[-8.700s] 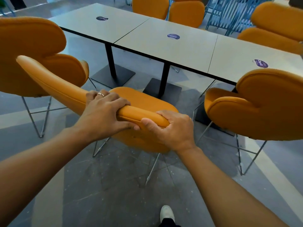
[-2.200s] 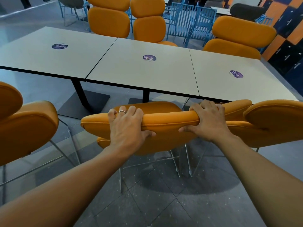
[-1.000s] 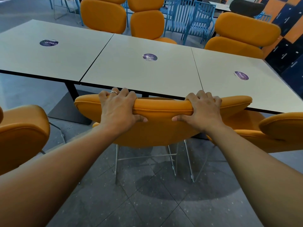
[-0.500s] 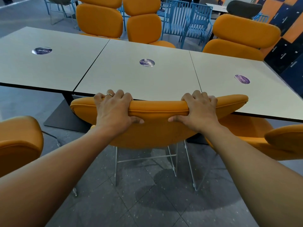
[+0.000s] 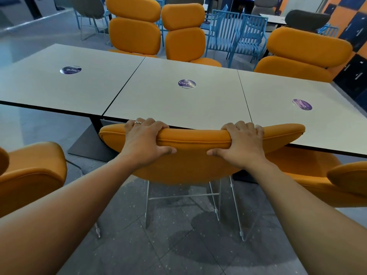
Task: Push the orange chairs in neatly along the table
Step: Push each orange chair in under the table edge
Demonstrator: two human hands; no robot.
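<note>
An orange chair (image 5: 194,161) stands in front of me with its back at the near edge of the long pale table (image 5: 168,104); its seat is hidden under the tabletop. My left hand (image 5: 144,142) grips the top of the chair's back, fingers over the far side and thumb on the near side. My right hand (image 5: 241,144) grips the same top edge further right. A second orange chair (image 5: 33,175) stands to the left, away from the table. A third orange chair (image 5: 325,179) on the right is partly under the table.
Three more orange chairs (image 5: 184,34) line the table's far side, with blue metal chairs (image 5: 236,34) behind them. Black table bases (image 5: 89,145) sit on the grey tiled floor (image 5: 178,245). Round purple stickers (image 5: 186,83) mark each tabletop.
Both hands kept their grip while the chair turned to face the table and slid forward; its back now meets the table edge and the seat has gone underneath.
</note>
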